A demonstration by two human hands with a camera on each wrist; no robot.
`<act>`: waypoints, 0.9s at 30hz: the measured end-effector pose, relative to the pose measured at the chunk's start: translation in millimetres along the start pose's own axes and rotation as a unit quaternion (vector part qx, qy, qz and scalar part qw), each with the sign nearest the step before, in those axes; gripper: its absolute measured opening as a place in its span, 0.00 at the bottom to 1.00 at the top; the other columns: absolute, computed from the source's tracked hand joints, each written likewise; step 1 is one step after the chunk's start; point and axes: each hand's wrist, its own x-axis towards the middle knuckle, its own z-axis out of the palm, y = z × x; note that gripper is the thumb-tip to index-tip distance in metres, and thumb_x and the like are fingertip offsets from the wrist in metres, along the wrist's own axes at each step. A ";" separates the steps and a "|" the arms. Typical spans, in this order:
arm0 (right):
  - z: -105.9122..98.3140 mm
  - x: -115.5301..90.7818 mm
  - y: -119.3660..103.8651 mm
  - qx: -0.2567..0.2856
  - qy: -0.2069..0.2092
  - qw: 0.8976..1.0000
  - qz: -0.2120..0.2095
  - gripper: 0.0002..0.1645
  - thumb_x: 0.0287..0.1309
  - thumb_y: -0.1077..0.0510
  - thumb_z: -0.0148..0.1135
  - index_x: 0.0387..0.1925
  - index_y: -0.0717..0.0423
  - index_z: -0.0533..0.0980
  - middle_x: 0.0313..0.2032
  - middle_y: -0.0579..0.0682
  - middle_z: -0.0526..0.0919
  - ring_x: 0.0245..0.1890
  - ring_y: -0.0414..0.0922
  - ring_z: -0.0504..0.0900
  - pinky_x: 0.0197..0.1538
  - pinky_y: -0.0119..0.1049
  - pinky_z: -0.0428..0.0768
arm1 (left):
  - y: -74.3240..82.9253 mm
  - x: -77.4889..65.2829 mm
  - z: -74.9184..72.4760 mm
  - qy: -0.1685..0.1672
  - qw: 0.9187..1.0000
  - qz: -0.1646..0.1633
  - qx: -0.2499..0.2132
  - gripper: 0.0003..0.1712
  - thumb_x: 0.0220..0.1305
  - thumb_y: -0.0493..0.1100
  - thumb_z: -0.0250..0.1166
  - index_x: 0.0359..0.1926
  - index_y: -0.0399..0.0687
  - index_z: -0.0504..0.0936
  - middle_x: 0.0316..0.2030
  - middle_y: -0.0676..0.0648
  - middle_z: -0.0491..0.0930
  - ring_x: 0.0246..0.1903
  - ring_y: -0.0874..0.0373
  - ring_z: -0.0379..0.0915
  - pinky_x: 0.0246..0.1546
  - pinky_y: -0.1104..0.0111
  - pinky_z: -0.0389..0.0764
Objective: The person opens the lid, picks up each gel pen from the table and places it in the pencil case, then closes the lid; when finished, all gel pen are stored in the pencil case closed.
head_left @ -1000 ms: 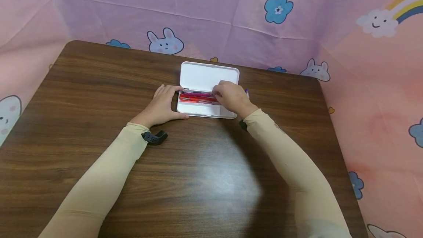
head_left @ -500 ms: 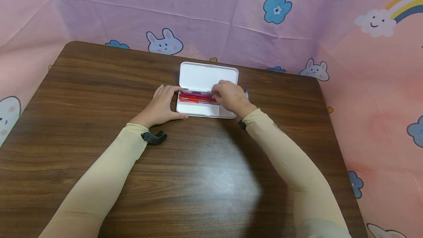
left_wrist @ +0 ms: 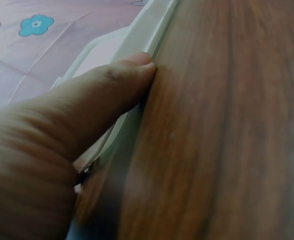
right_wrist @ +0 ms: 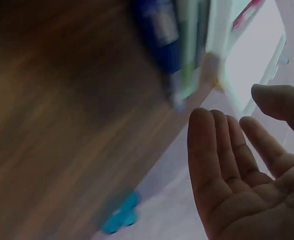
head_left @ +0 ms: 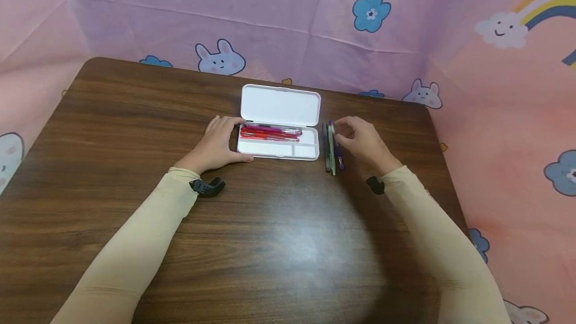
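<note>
A white pencil case (head_left: pixel 270 150) lies on the table with its lid (head_left: pixel 281 105) raised at the back. Red pens (head_left: pixel 265 135) and a purple-pink pen (head_left: pixel 263 127) lie in its long rear compartment. My left hand (head_left: pixel 213 144) holds the case's left end, thumb (left_wrist: pixel 122 77) on the front wall and fingertips at the back corner. Right of the case lie a dark pen (head_left: pixel 326 151), a green pen (head_left: pixel 332 151) and a purple pen (head_left: pixel 340 160), side by side. Just right of them my right hand (head_left: pixel 364 139) hovers with nothing in it, fingers extended in the right wrist view.
The brown wooden table (head_left: pixel 252 244) spreads toward me and to both sides. A pink and purple patterned cloth (head_left: pixel 279 24) hangs behind its far edge and along the sides. The case's front compartments hold no pens.
My right hand has left the pens inside the case and moved right, past the pens lying beside it, which are now in plain sight. The left hand stays on the case.
</note>
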 end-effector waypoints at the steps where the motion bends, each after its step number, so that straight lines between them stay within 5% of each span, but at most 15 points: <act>1: -2.5 -4.6 7.6 0.013 0.001 1.000 0.014 0.24 0.71 0.57 0.63 0.65 0.60 0.75 0.55 0.58 0.81 0.54 0.55 0.82 0.57 0.53 0.82 | -0.5 -0.3 -0.2 0.001 1.000 0.000 0.001 0.62 0.48 0.68 0.80 0.76 0.45 0.61 0.72 0.40 0.64 0.75 0.42 0.53 0.80 0.49 0.36; 11: 4.7 -30.4 47.2 0.146 -0.024 0.985 0.085 0.30 0.70 0.60 0.64 0.70 0.63 0.70 0.58 0.65 0.78 0.51 0.57 0.82 0.50 0.44 0.87 | -0.4 0.2 -0.9 0.000 1.000 0.003 -0.001 0.62 0.48 0.68 0.80 0.76 0.44 0.61 0.71 0.40 0.65 0.75 0.41 0.53 0.80 0.48 0.36; 17: 15.1 -28.1 43.5 0.128 -0.019 0.988 0.089 0.31 0.68 0.60 0.66 0.69 0.62 0.71 0.59 0.65 0.79 0.57 0.59 0.81 0.58 0.50 0.82 | 0.4 1.6 -1.2 0.000 1.000 0.001 -0.001 0.63 0.48 0.68 0.80 0.76 0.45 0.61 0.72 0.40 0.65 0.75 0.42 0.53 0.80 0.48 0.36; 27: 24.5 -22.6 33.9 0.087 -0.019 0.990 0.109 0.27 0.67 0.59 0.68 0.63 0.65 0.75 0.55 0.64 0.81 0.54 0.58 0.81 0.55 0.49 0.81 | -0.2 1.6 -0.1 0.000 1.000 0.000 0.002 0.63 0.48 0.68 0.80 0.76 0.45 0.61 0.72 0.40 0.64 0.75 0.42 0.53 0.80 0.49 0.36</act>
